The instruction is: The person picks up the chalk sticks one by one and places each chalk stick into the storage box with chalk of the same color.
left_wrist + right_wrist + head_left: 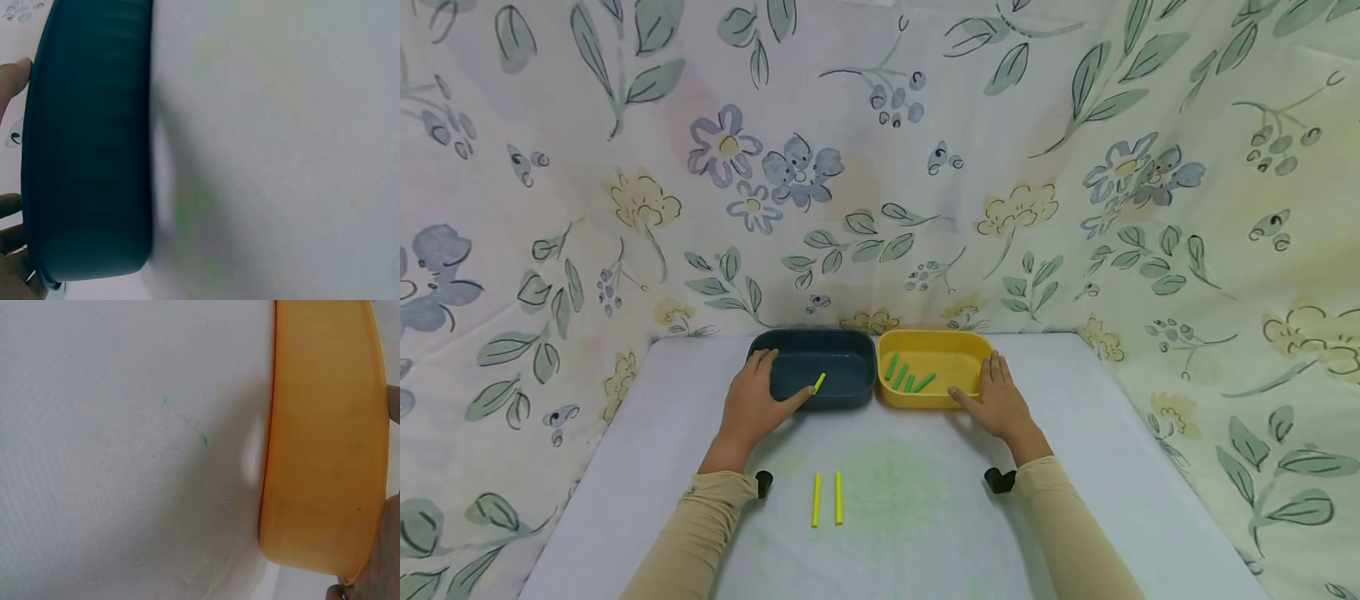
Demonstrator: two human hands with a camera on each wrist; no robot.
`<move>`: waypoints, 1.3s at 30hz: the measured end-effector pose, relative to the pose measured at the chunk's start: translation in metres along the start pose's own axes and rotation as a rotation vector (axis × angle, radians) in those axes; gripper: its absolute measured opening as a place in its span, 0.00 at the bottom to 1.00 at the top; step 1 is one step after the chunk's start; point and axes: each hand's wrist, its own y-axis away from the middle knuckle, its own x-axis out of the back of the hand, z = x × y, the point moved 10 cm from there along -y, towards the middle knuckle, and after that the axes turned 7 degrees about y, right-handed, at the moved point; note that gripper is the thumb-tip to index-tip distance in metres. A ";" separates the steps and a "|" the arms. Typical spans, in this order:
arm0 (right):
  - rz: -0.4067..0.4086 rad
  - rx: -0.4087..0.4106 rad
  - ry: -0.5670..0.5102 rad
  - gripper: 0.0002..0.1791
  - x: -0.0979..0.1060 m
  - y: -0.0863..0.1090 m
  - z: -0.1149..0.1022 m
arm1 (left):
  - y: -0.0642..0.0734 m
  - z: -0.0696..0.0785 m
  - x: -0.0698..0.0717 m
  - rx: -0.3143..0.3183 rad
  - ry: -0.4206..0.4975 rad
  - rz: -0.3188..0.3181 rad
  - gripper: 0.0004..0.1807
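1. Danger first: at the far edge of the table (pixel 895 554), the blue tray (pixel 857 367) and yellow tray (pixel 925 402) stood side by side, so an uneven pull could have knocked them together.
2. Nothing visibly pinned the loose pieces — a jerk might have rolled the short yellow stick (pixel 819 382) by the blue tray's near wall, or the four green sticks (pixel 900 377) towards the yellow tray's left end.
3. Two yellow sticks (pixel 838 498) lay on the table before the blue tray; dragging it towards the near edge could have hit them.
4. And the left hand (pixel 756 406) — spread wide, it held the blue tray's near left corner, thumb over the near rim beside the stick, contact unclear.
5. The right hand (pixel 1000 406) mirrored it, holding the yellow tray's near right corner, thumb splayed; how firmly either squeezed, I couldn't tell.
6. Both forearms reached forward, angled inward.
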 end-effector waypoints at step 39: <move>-0.006 0.003 0.013 0.66 -0.002 -0.001 0.001 | -0.001 -0.032 -0.020 0.136 -0.208 -0.138 0.78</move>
